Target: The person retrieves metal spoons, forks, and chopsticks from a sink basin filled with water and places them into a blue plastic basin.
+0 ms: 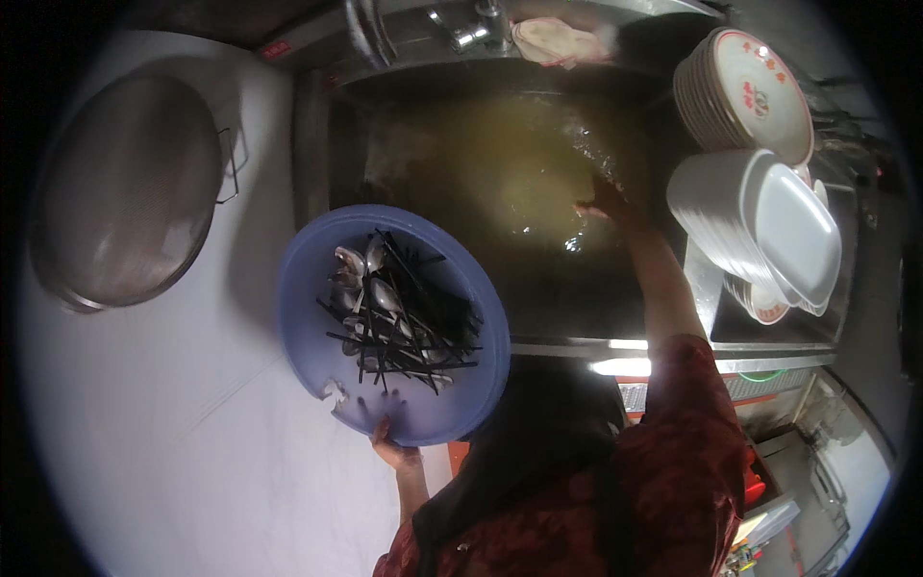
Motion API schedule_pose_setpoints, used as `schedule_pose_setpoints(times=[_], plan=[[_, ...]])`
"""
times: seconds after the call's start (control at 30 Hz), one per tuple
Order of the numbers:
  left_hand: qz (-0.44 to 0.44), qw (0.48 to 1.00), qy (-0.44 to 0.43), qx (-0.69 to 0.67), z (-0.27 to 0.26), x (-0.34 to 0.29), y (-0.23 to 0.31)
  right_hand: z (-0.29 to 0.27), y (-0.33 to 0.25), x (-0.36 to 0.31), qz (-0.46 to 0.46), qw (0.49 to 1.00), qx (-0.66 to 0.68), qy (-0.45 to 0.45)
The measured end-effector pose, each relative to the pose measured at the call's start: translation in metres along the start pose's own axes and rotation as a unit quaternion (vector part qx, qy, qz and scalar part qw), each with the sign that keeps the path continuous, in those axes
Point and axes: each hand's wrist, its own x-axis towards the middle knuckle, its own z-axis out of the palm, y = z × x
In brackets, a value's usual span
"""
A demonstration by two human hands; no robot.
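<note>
My left hand (pixel 395 446) grips the near rim of a round blue plastic basin (pixel 452 404), its fingers showing through the wall. The basin is tilted toward me and rests partly over the left edge of the sink. Inside it lie a heap of black chopsticks (pixel 423 298) and several metal spoons (pixel 385 296). The basin's rim has a broken, jagged spot at the lower left. My right hand (pixel 604 202) reaches to the surface of the cloudy, yellowish water (pixel 500 163) in the sink. Its fingers look apart, with nothing visible in them, though the water blurs them.
Stacked plates (pixel 769 101) and white rectangular dishes (pixel 793 231) stand on the right-hand ledge. A large round metal lid or pan (pixel 135 183) lies on the white counter (pixel 192 433) at left. A tap (pixel 492 24) and a cloth (pixel 558 41) are at the sink's back edge.
</note>
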Motion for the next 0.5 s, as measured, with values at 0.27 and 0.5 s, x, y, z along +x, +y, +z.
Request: schedule_pose_setpoints(times=[0.27,0.5], plan=[[0.015,1.000,-0.004,-0.020,-0.026,-0.001,-0.012,0.079,-0.029,-0.094,-0.092,0.985,-0.001,-0.150],[0.020,0.999,0.028,-0.025,0.023,-0.018,0.014,0.072,-0.070,-0.116,-0.114,0.969,0.006,-0.221]])
